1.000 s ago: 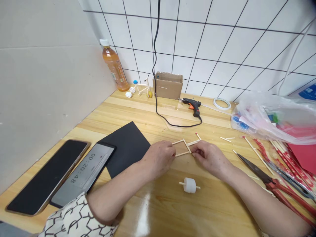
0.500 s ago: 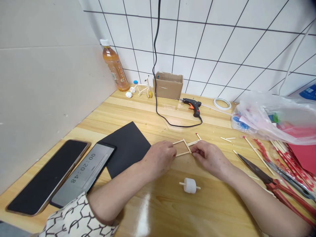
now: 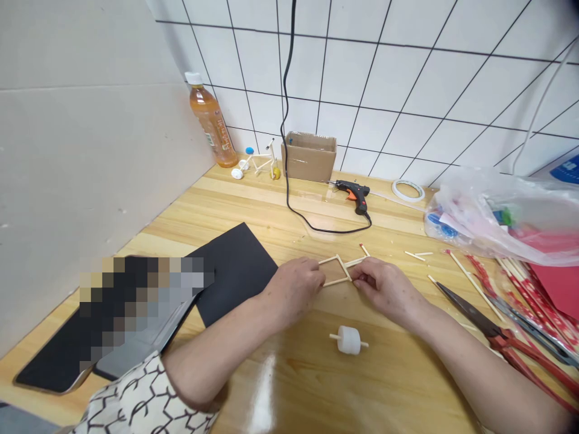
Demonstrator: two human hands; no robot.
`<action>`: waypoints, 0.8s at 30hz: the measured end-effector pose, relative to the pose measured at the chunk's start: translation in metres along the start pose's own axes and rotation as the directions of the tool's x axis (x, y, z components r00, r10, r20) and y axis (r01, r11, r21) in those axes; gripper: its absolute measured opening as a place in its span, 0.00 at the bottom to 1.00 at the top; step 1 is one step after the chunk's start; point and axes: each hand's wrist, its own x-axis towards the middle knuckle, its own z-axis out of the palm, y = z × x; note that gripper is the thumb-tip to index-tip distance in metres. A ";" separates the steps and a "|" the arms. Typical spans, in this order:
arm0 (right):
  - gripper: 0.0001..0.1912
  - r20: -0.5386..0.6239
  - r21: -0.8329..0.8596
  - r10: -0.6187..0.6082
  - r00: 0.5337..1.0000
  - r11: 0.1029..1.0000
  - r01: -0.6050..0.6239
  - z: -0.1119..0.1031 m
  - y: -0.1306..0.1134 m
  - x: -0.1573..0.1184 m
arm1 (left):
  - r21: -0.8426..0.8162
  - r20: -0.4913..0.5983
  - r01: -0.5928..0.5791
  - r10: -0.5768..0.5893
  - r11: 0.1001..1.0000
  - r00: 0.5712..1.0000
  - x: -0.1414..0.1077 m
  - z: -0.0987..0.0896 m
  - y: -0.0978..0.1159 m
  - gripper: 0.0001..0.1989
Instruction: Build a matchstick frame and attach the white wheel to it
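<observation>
A small frame of thin wooden sticks lies just above the tabletop or on it; I cannot tell which. My left hand is closed around its left end, and the fingers hide that end. At the right corner, my right hand pinches the sticks between thumb and fingers. Further sticks run from this corner under the right fingers. Nearer to me, a white cylinder with a thin stick through it rests on the wood. A red-tipped matchstick lies behind the right hand.
Large red-handled scissors and wrapped matchsticks lie at right. Behind stand a glue gun with its cord, a cardboard box, a tape roll, a small stick model and a bottle. Black card and phones lie left.
Both hands keep their hold on the stick frame with hardly any movement. The whole view has shifted very slightly. A pixelated patch now covers part of the phones.
</observation>
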 end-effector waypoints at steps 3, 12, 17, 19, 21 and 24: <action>0.10 0.002 -0.007 -0.005 1.000 1.000 0.005 0.000 0.000 0.000 | 0.007 0.011 -0.001 0.001 1.000 1.000 0.000 0.000 0.000 0.09; 0.10 0.013 -0.017 -0.009 1.000 1.000 0.009 0.000 -0.001 0.001 | 0.015 -0.010 -0.024 0.024 1.000 1.000 0.002 0.004 -0.002 0.11; 0.10 0.012 -0.014 -0.013 1.000 1.000 0.013 -0.001 0.000 0.000 | 0.000 -0.008 -0.012 0.012 1.000 1.000 0.002 0.002 -0.001 0.11; 0.10 0.013 -0.012 -0.014 1.000 1.000 0.014 -0.001 0.000 0.000 | -0.007 0.002 0.005 -0.005 1.000 1.000 0.002 0.000 0.000 0.11; 0.10 0.013 -0.013 -0.018 1.000 1.000 0.018 -0.001 0.000 0.000 | -0.015 0.011 0.019 -0.019 1.000 1.000 0.002 -0.001 0.000 0.10; 0.10 0.013 -0.016 -0.016 1.000 1.000 0.016 -0.002 -0.001 0.000 | -0.027 0.015 0.031 -0.031 0.999 0.999 0.002 -0.002 0.000 0.10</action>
